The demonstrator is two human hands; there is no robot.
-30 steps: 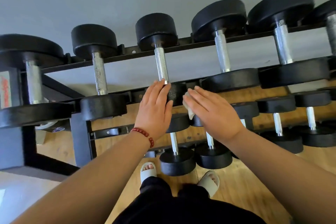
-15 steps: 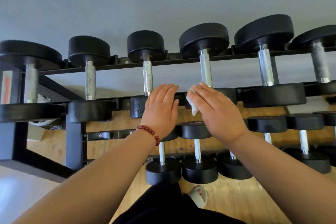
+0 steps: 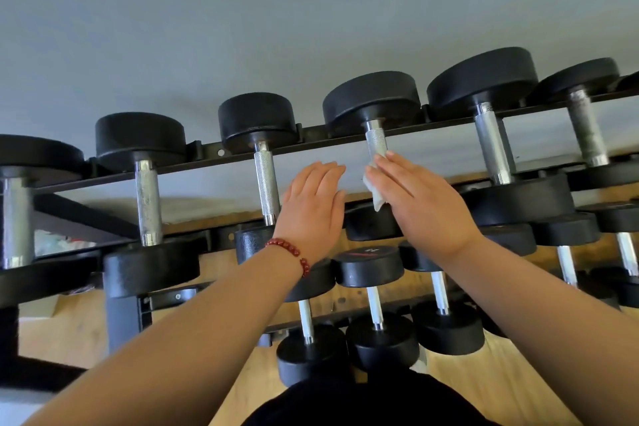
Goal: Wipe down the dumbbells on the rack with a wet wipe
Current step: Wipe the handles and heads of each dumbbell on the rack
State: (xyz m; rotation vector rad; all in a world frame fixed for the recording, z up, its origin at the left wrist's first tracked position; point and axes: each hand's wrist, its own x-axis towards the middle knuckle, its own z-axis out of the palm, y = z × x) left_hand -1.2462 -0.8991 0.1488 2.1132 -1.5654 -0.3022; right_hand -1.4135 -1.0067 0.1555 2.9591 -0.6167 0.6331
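Several black dumbbells with silver handles lie across the black rack (image 3: pixel 207 162) on its upper tier. My right hand (image 3: pixel 422 204) holds a white wet wipe (image 3: pixel 375 192) under its fingers, against the lower part of the silver handle of one upper dumbbell (image 3: pixel 375 138). The near head of that dumbbell (image 3: pixel 370 223) shows partly below my hand. My left hand (image 3: pixel 313 211), with a red bead bracelet at the wrist, is flat with fingers together, empty, just left of the right hand and beside the handle of the neighbouring dumbbell (image 3: pixel 266 180).
More, smaller dumbbells (image 3: pixel 377 304) sit on the lower tier below my arms. A grey wall stands behind the rack and a wooden floor (image 3: pixel 501 391) lies beneath. Larger dumbbells (image 3: pixel 491 145) sit to the right and left on the upper tier.
Both hands have shifted right and up along the rack, from the near head of one dumbbell to the handle of the dumbbell to its right. The view has tilted down and left.
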